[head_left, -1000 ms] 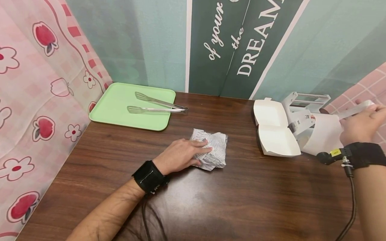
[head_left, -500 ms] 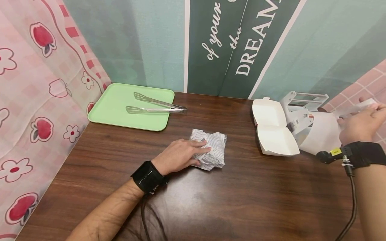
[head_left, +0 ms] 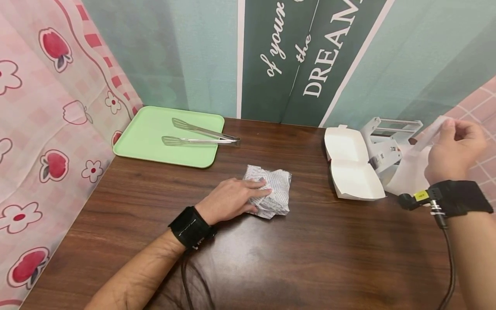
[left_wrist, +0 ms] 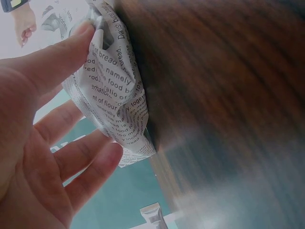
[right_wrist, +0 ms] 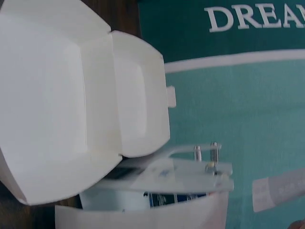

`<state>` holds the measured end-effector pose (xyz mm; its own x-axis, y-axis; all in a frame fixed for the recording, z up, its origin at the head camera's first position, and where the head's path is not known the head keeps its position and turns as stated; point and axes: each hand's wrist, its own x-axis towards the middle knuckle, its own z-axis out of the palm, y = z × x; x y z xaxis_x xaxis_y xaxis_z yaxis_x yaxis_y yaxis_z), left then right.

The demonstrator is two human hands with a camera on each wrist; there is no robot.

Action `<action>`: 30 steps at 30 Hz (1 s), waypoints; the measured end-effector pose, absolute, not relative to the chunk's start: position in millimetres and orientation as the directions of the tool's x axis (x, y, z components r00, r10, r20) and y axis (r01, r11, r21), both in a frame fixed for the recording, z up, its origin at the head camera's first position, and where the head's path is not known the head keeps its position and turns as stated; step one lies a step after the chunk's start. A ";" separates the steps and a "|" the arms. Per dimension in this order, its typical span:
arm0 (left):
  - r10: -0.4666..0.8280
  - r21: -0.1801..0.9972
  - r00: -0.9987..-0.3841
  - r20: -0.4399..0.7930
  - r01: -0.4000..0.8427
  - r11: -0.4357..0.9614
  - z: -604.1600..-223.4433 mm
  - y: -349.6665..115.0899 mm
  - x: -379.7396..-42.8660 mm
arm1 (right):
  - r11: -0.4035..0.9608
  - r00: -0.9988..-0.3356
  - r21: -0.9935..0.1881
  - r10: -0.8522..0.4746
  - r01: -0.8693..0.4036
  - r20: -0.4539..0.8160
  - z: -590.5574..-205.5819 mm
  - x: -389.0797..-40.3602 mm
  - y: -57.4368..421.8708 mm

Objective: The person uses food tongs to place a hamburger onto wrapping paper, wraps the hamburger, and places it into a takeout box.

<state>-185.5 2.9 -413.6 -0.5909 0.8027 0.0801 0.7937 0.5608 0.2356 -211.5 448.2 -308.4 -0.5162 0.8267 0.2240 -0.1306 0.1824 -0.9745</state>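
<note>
My left hand rests on a flat bundle wrapped in text-printed paper at the middle of the table. In the left wrist view, the thumb lies on the paper and the other fingers lie loosely along its side. At the right, my right hand pinches a thin translucent strip between thumb and fingers. Below the strip stands a grey label dispenser with metal rollers and a white paper sheet. The right wrist view shows the strip with faint print.
An open white clamshell box stands left of the dispenser. At the back left, metal tongs lie across a green tray, their joined end over the table. Curtains and pink tiles border the table.
My right hand has turned and shifted slightly left and toward me, with the translucent strip raised between thumb and fingers. The left hand and the wrapped bundle have stayed in place.
</note>
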 end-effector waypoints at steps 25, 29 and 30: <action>0.803 0.237 -0.587 0.099 0.798 0.554 -414.7 0.9 -186.1 | 0.213 -0.788 -0.950 0.533 -0.226 0.307 -339.1 -190.4 361.4; 0.805 0.232 -0.583 0.106 0.802 0.550 -414.7 1.1 -186.3 | 0.194 -0.824 -0.953 0.480 -0.233 0.300 -344.6 -182.5 344.6; 0.805 0.230 -0.583 0.107 0.803 0.550 -414.6 1.2 -186.4 | 0.192 -0.833 -0.953 0.467 -0.233 0.298 -345.8 -180.5 340.4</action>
<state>-186.4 1.2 -414.6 -0.5829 0.8054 0.1072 0.8027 0.5504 0.2297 -180.5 340.4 -345.8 -0.8327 0.4669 0.2976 -0.2329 0.1923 -0.9533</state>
